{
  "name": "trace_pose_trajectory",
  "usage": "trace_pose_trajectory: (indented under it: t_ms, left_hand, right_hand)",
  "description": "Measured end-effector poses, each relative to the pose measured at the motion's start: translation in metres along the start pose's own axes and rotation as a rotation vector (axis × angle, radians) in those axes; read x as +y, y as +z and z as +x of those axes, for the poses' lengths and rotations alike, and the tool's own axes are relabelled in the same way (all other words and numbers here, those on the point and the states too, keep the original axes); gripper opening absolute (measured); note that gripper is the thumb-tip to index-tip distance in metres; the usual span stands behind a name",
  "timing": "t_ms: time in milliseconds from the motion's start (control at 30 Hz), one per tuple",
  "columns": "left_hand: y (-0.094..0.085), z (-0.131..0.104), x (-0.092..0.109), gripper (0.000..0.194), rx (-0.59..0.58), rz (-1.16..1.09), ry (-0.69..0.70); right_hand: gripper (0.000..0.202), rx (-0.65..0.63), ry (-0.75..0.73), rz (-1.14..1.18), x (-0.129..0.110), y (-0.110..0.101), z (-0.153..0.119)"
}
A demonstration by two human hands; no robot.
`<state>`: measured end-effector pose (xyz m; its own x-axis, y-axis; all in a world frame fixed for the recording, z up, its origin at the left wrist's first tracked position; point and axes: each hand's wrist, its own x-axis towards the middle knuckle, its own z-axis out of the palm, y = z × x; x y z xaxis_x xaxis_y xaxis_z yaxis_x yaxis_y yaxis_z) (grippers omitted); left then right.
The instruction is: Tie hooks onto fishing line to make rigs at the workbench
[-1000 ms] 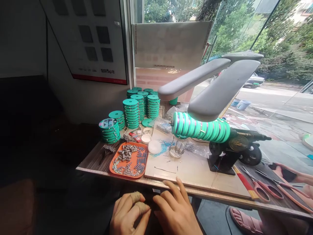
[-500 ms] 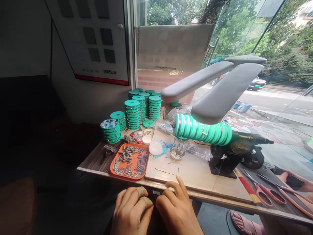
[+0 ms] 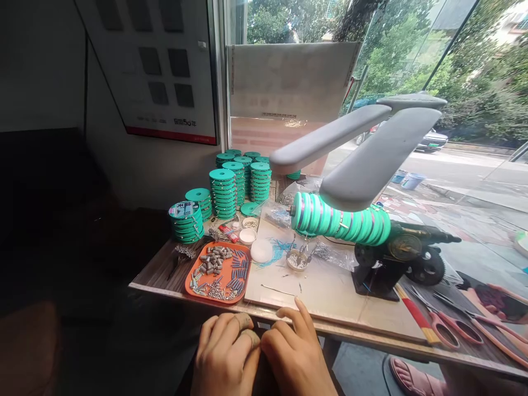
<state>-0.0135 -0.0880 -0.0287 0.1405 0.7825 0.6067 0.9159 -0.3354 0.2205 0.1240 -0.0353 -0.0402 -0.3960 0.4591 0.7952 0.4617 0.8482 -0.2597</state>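
Observation:
My left hand (image 3: 226, 352) is closed in front of the table's near edge, with tan tape around two of its fingers. Close beside it, almost touching, my right hand (image 3: 293, 349) is curled with its outer finger raised. Whatever the fingertips pinch is hidden behind the knuckles. Just beyond my left hand lies an orange tray (image 3: 190, 285) of grey weights, dark spring-like pieces and small metal parts. A thin needle-like tool (image 3: 277, 289) rests on the pale board (image 3: 330, 297) past my right hand.
Green line spools (image 3: 223, 192) stand stacked at the back left. More spools (image 3: 338, 220) sit on a geared black winder (image 3: 381, 264), under grey fan-like blades (image 3: 363, 159). Scissors (image 3: 445, 327) lie at the right, near another person's hand with a phone (image 3: 501, 302).
My two hands have come slightly closer together and keep their curled posture. At the right, the other person's phone has tilted and shifted a little. The table things stay put.

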Motion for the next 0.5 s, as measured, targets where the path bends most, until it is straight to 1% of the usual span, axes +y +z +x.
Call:
trace_pose_trajectory:
  t_ms: [167, 267, 300, 333, 400, 467, 500]
  left_hand:
    - [-0.001, 0.002, -0.002, 0.012, -0.010, 0.007, 0.006]
    - [-0.007, 0.001, -0.011, 0.032, 0.017, 0.013, -0.007]
    - [-0.010, 0.000, -0.015, 0.036, 0.017, 0.014, -0.010]
    - [-0.012, -0.001, -0.018, 0.035, 0.004, 0.013, -0.013]
    - [-0.017, -0.002, -0.023, 0.021, -0.046, 0.004, -0.018]
    - [-0.019, -0.002, -0.023, 0.008, -0.079, -0.009, -0.023]
    - [-0.020, -0.001, -0.022, 0.007, -0.082, -0.012, -0.027]
  right_hand:
    - [0.040, 0.038, 0.040, 0.073, 0.002, 0.001, 0.000]
    - [0.037, 0.073, 0.052, 0.132, 0.007, 0.000, -0.001]
    - [0.036, 0.085, 0.055, 0.143, 0.008, -0.001, -0.001]
    - [0.036, 0.093, 0.056, 0.150, 0.010, -0.001, -0.001]
    - [0.035, 0.106, 0.047, 0.156, 0.011, -0.001, 0.000]
    - [0.035, 0.124, 0.027, 0.163, 0.012, 0.001, 0.000]
    - [0.034, 0.136, 0.019, 0.164, 0.011, 0.003, -0.001]
